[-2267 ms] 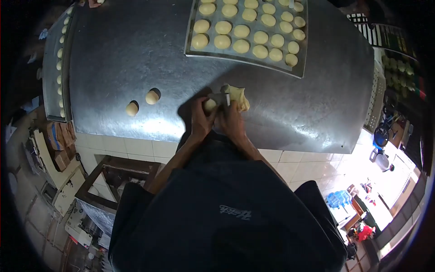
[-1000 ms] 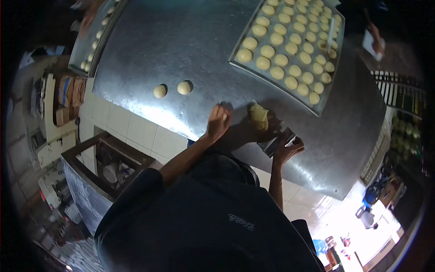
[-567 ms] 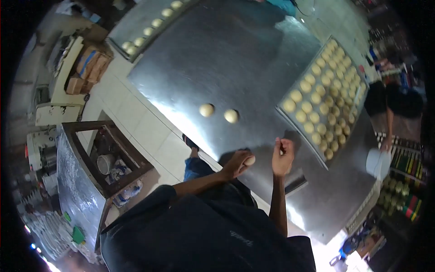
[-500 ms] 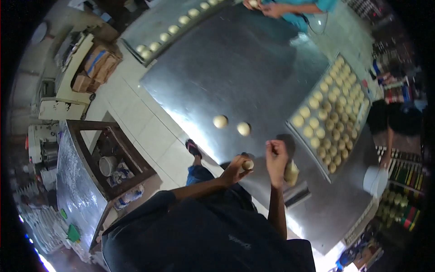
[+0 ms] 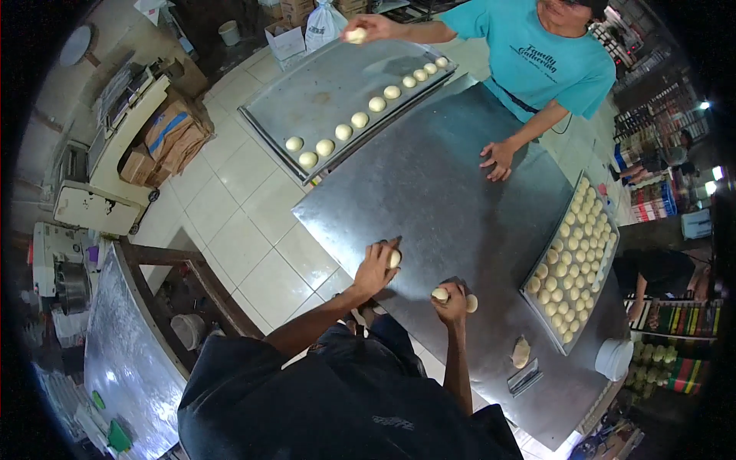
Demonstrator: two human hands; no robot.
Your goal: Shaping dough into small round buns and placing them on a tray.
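Steel-grey table, shaping looks mostly done from here. Left hand curled around one pale round dough ball; right hand gripping another ball, third ball just beside. Unshaped: one yellowish irregular dough lump. Rectangular metal trays, two: right dozens, left eleven balls.

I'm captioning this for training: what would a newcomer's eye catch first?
Probably the co-worker's turquoise shirt, top right, bright against the grey metal table. Next, the tray crowded with pale dough balls at the right. Then, near the centre, the wearer's left hand and right hand, each at a dough ball.
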